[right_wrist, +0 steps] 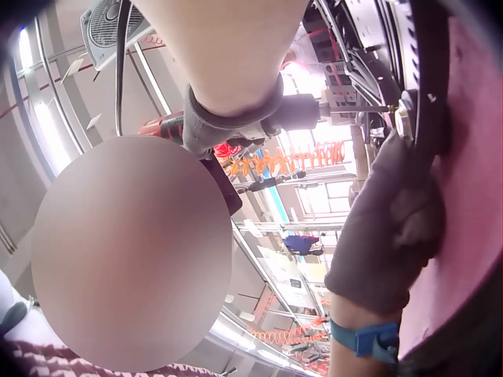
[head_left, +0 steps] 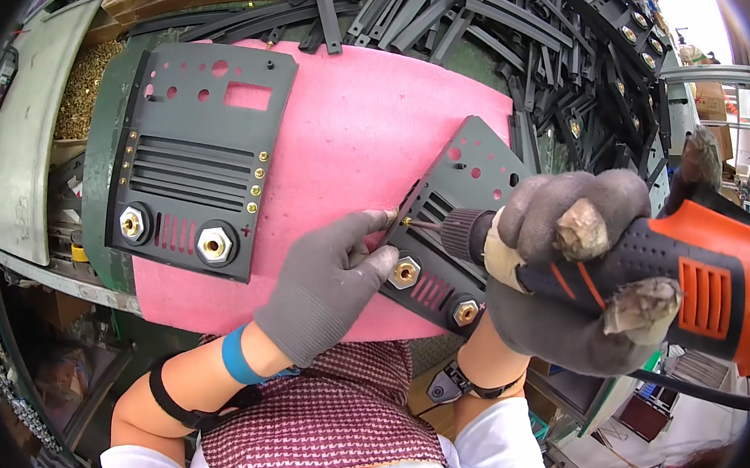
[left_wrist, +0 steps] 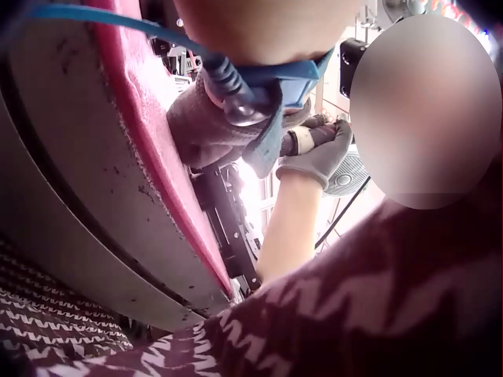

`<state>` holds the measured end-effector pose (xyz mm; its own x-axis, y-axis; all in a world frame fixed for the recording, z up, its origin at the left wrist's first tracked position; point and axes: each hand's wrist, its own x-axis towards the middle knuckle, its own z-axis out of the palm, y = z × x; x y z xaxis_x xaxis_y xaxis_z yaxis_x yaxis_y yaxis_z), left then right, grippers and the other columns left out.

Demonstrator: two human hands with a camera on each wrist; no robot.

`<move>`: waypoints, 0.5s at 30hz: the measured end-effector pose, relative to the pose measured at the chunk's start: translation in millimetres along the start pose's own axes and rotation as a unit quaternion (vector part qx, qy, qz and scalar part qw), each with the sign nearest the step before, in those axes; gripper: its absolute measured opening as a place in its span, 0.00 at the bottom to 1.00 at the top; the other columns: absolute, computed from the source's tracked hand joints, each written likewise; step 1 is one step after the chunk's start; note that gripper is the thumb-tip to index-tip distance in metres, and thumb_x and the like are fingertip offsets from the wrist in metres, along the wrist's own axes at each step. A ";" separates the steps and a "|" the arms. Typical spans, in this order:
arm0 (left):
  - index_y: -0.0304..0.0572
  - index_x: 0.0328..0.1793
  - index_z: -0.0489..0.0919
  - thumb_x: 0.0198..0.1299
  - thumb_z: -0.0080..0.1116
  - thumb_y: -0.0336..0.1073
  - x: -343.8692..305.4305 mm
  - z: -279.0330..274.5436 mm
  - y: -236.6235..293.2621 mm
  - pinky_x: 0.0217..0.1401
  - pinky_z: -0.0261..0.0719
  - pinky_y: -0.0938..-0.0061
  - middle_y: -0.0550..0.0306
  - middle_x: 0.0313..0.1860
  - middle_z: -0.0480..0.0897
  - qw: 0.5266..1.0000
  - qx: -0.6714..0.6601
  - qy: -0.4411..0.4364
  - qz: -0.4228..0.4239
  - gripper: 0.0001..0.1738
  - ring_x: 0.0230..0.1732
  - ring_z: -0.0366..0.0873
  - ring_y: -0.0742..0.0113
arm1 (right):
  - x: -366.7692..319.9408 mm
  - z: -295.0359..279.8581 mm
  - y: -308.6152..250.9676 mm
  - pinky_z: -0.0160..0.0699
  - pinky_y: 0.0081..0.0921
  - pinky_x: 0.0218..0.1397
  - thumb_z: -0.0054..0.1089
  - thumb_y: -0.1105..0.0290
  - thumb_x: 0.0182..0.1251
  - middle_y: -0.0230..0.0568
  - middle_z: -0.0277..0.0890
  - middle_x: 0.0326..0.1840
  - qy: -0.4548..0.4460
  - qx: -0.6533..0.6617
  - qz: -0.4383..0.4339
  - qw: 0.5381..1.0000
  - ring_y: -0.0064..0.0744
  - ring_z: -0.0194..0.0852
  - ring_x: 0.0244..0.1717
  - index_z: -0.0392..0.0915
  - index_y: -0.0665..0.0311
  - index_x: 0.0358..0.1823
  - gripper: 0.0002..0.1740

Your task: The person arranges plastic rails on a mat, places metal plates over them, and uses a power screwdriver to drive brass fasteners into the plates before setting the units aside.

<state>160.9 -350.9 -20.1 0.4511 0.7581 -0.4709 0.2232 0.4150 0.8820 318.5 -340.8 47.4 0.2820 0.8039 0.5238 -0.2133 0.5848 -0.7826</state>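
Observation:
The gloved right hand (head_left: 575,279) grips an orange and black power driver (head_left: 710,294). Its bit points left onto a small brass fitting (head_left: 407,221) at the upper left edge of a tilted dark metal panel (head_left: 492,148). At that same edge the gloved left hand (head_left: 326,283) holds the panel with thumb and index finger, close to the bit. Two large hex nuts with brass centres, one of them (head_left: 405,272) beside the thumb, sit on this panel. In the right wrist view, the bit meets the fitting above the left hand (right_wrist: 389,236).
A second dark panel (head_left: 198,151) with two hex nuts and several brass fittings lies left on the pink mat (head_left: 365,119). Loose black strips (head_left: 499,18) are heaped behind, and small brass parts (head_left: 86,90) fill a tray at the back left. A black cable (head_left: 701,393) hangs below the driver.

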 end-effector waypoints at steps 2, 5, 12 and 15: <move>0.30 0.64 0.75 0.63 0.61 0.29 -0.6 -2.1 4.9 0.34 0.68 0.84 0.69 0.30 0.69 1.000 0.004 -0.005 -0.004 0.23 0.31 0.64 0.83 | 0.9 -21.2 2.5 0.59 0.24 0.20 0.53 0.43 0.63 0.39 0.66 0.22 -0.114 0.021 -0.001 0.993 0.23 0.60 0.14 0.67 0.70 0.42 0.31; 0.30 0.64 0.75 0.62 0.61 0.29 0.4 -1.5 3.7 0.34 0.68 0.83 0.69 0.30 0.69 1.000 0.005 -0.008 -0.012 0.23 0.31 0.64 0.83 | 9.9 -29.1 3.1 0.59 0.24 0.21 0.53 0.43 0.64 0.40 0.67 0.24 -0.211 0.025 0.006 0.977 0.24 0.61 0.15 0.69 0.71 0.42 0.31; 0.33 0.62 0.77 0.59 0.62 0.30 3.5 -5.9 9.7 0.35 0.70 0.79 0.64 0.28 0.71 0.999 0.046 -0.013 -0.007 0.24 0.30 0.66 0.79 | 8.1 -8.6 -1.6 0.60 0.29 0.23 0.58 0.46 0.65 0.35 0.65 0.19 -0.157 0.004 0.134 0.978 0.27 0.64 0.18 0.70 0.66 0.38 0.26; 0.34 0.61 0.77 0.59 0.62 0.31 5.1 -3.7 2.3 0.36 0.72 0.78 0.62 0.30 0.74 1.000 0.020 -0.006 0.011 0.23 0.31 0.68 0.78 | 11.9 -10.6 1.4 0.61 0.28 0.23 0.59 0.47 0.64 0.35 0.65 0.19 -0.184 0.015 0.131 0.974 0.27 0.64 0.18 0.70 0.66 0.38 0.25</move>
<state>160.5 -344.2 -20.6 0.4672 0.7607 -0.4506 0.2462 0.3775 0.8927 331.5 -331.5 49.0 -0.1384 0.9071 0.3974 -0.2613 0.3536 -0.8981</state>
